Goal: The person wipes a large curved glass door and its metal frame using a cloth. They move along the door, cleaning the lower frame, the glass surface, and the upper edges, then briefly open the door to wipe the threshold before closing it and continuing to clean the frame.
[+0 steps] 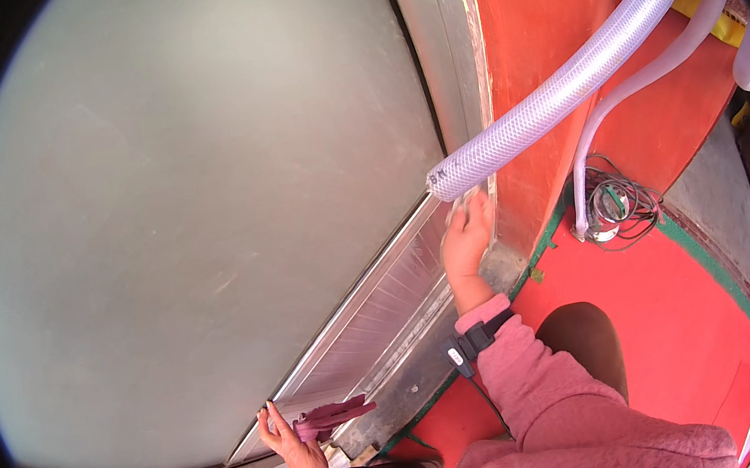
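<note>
My left hand (pixel 297 449) is at the lower corner of a large frosted panel (pixel 207 218), its fingertips on the panel's metal edge. A folded maroon cloth or glove (pixel 333 417) sticks out from this hand on its right side and appears held there. My right hand (pixel 468 244) is raised at the right end of the metal frame (pixel 364 325), just below the cut end of a clear braided hose (pixel 540 101). Its fingers are blurred, and whether they hold anything is unclear. A black strap device (pixel 474 342) with a cable sits on my right sleeve.
A thinner pale hose (pixel 634 76) runs down to the red floor (pixel 661 312), beside a coiled dark cable (pixel 628 205) around a small metal-and-green device. An orange-red wall (pixel 541 21) stands at right. Green tape (pixel 719 271) borders the floor.
</note>
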A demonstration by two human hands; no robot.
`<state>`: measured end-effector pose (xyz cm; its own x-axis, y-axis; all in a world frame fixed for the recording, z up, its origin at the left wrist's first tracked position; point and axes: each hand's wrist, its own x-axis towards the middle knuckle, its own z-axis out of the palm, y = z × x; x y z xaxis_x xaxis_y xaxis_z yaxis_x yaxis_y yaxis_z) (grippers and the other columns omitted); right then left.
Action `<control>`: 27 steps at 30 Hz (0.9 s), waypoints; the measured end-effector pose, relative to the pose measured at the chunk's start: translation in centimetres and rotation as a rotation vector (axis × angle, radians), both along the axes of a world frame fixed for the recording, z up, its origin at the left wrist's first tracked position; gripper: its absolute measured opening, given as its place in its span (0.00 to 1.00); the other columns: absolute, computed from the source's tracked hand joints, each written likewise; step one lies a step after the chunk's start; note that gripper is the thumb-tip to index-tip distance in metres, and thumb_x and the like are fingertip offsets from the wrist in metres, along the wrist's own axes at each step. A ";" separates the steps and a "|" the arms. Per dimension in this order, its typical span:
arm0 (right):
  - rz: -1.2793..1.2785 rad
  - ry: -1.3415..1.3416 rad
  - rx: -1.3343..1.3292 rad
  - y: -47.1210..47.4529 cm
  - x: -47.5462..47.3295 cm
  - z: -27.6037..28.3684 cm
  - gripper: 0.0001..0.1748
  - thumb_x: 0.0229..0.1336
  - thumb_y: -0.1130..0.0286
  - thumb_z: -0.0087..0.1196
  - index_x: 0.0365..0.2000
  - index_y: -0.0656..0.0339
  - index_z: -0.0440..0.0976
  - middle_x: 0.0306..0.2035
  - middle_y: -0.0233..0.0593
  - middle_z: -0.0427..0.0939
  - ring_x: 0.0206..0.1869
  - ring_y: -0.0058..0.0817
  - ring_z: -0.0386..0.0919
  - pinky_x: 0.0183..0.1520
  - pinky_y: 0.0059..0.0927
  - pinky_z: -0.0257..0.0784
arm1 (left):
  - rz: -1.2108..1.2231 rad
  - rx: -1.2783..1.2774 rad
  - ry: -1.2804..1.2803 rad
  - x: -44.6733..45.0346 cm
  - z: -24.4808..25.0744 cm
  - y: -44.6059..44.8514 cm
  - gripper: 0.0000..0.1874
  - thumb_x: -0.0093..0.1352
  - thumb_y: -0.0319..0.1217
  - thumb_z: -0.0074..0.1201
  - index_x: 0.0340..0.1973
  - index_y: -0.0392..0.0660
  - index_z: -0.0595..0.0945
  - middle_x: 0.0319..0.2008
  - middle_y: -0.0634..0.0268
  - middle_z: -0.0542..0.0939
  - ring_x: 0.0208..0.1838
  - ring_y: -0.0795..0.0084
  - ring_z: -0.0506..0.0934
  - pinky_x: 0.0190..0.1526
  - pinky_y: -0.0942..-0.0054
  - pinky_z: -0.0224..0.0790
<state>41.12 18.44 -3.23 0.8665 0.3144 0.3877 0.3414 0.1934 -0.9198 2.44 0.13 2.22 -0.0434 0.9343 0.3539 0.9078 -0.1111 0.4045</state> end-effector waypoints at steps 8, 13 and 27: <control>-0.010 -0.290 -0.161 0.6 5.7 12.4 0.26 0.58 0.77 0.52 0.58 0.67 0.69 0.58 0.52 0.69 0.58 0.54 0.65 0.65 0.48 0.60 | -0.034 0.001 -0.051 -0.2 0.1 -0.2 0.44 0.60 0.11 0.43 0.75 0.42 0.59 0.71 0.46 0.54 0.74 0.47 0.56 0.73 0.58 0.51; -0.096 -0.402 -0.183 0.7 5.9 6.8 0.29 0.56 0.81 0.53 0.60 0.68 0.67 0.62 0.54 0.66 0.58 0.56 0.66 0.63 0.49 0.63 | -0.050 0.016 0.003 -0.1 0.0 -0.3 0.45 0.58 0.10 0.40 0.75 0.40 0.58 0.71 0.46 0.52 0.76 0.47 0.53 0.74 0.57 0.48; -0.105 -0.184 -0.502 0.7 4.6 -8.9 0.28 0.53 0.82 0.52 0.57 0.70 0.67 0.62 0.57 0.67 0.59 0.56 0.67 0.63 0.49 0.64 | 0.016 -0.003 0.086 0.6 -0.6 -0.1 0.49 0.57 0.07 0.41 0.76 0.43 0.55 0.74 0.48 0.50 0.78 0.47 0.51 0.75 0.57 0.46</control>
<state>45.69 19.17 -12.10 0.8351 0.4156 0.3604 0.4993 -0.2975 -0.8138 3.00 0.06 1.66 -0.0282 0.9348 0.3541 0.9409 -0.0948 0.3251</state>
